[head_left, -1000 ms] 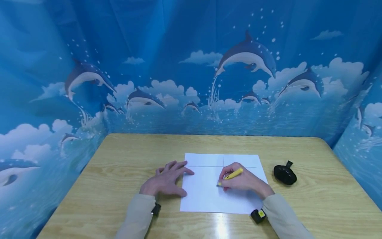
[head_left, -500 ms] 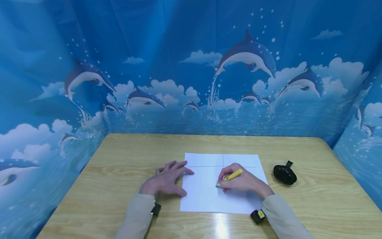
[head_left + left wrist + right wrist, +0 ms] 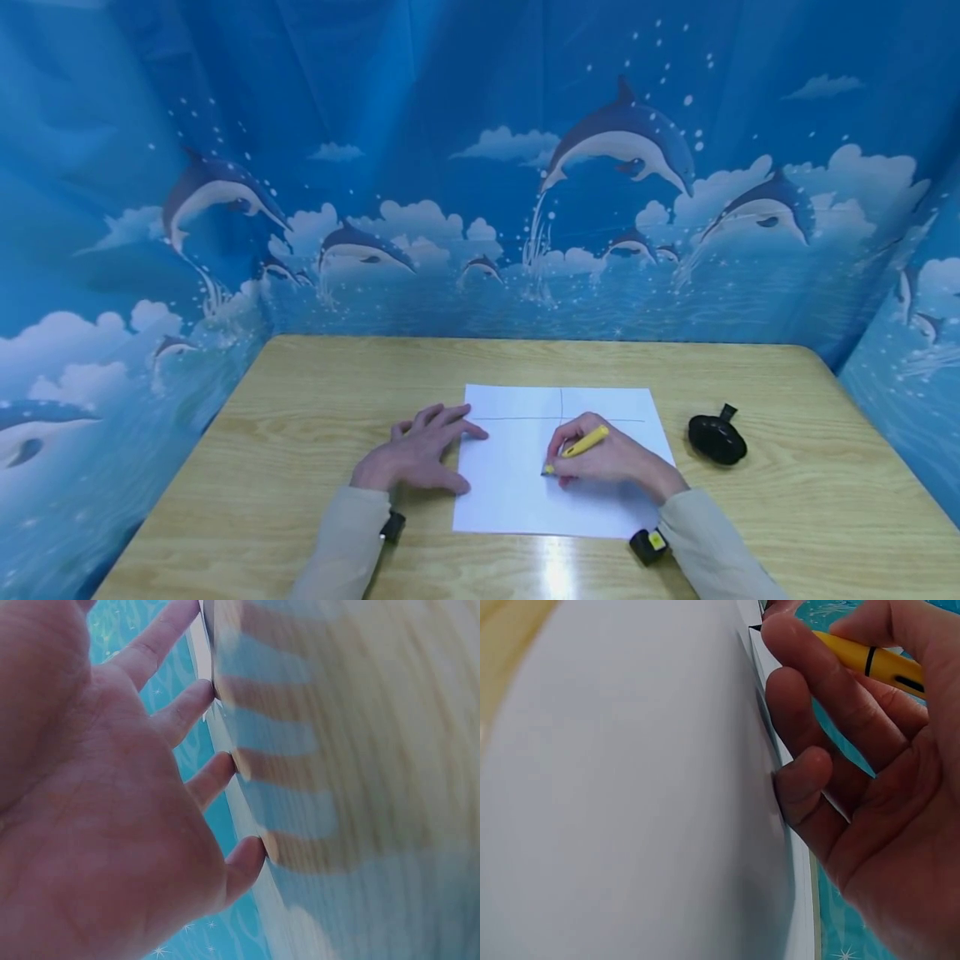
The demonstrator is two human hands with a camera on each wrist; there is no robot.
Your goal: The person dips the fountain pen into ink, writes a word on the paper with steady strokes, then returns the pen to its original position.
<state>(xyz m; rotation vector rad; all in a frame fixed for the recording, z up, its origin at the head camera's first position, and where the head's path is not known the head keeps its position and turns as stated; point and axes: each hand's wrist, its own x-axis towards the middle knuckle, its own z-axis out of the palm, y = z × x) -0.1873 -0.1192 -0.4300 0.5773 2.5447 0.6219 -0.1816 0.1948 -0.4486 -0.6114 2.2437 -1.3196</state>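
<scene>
A white sheet of paper (image 3: 502, 492) lies on the table, with a thin horizontal line and a vertical line crossing in its upper part. My right hand (image 3: 600, 454) pinches a yellow pen (image 3: 586, 442), its dark tip down at the middle of the sheet. In the right wrist view the pen (image 3: 885, 666) runs between thumb and fingers, while the little finger side rests at the paper (image 3: 630, 787). My left hand (image 3: 420, 454) lies with fingers spread, thumb and fingertips on the sheet's left edge. Fingertips (image 3: 247, 859) press on the wooden surface in the left wrist view.
To the right of the sheet sits a black rounded object (image 3: 717, 439) with a short tab. The wooden table (image 3: 300, 400) ends at a blue dolphin-print curtain (image 3: 450, 192) behind and at both sides. Dark wrist cameras hang under both sleeves.
The right hand and pen tip have slid slightly down the sheet, towards the near edge. The left hand and the paper have stayed in place.
</scene>
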